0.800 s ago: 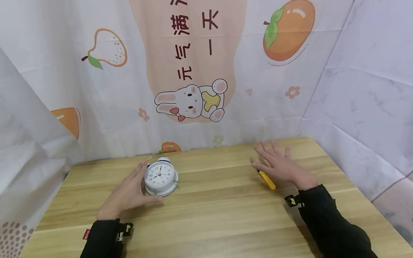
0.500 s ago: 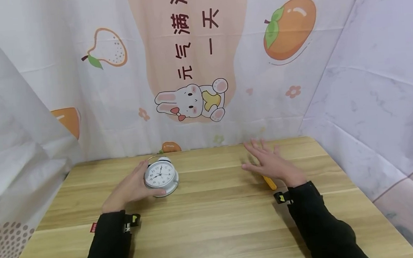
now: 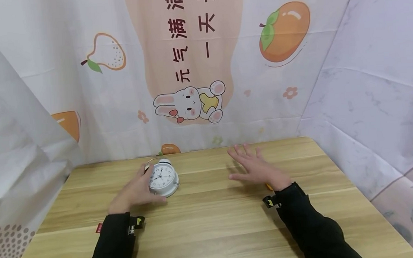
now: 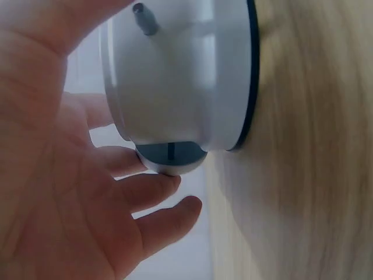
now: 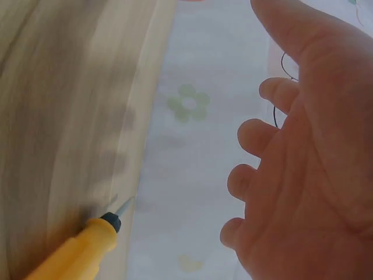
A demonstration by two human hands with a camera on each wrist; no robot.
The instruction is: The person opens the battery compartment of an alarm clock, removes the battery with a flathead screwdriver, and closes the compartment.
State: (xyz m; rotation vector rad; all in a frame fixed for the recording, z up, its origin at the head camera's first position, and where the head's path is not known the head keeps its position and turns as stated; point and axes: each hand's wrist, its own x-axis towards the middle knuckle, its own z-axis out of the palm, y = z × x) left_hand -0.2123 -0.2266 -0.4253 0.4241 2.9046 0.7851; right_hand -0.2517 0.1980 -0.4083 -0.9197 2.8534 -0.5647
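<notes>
Compared with the earlier frames, the right hand [image 3: 254, 168] has shifted left, so in the head view only a bit of the one yellow-handled screwdriver [image 5: 78, 251] shows behind it. The left hand [image 3: 137, 191] now covers more of the dial's left edge on the single white alarm clock [image 3: 164, 179], face up on the tabletop [image 3: 205, 223]. Both hands are spread; whether the left touches the clock I cannot tell.

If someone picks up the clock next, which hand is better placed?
Probably the left: the left hand is open right at the clock, partly in front of it. The right hand is well away across the table, nearer the yellow tool.
</notes>
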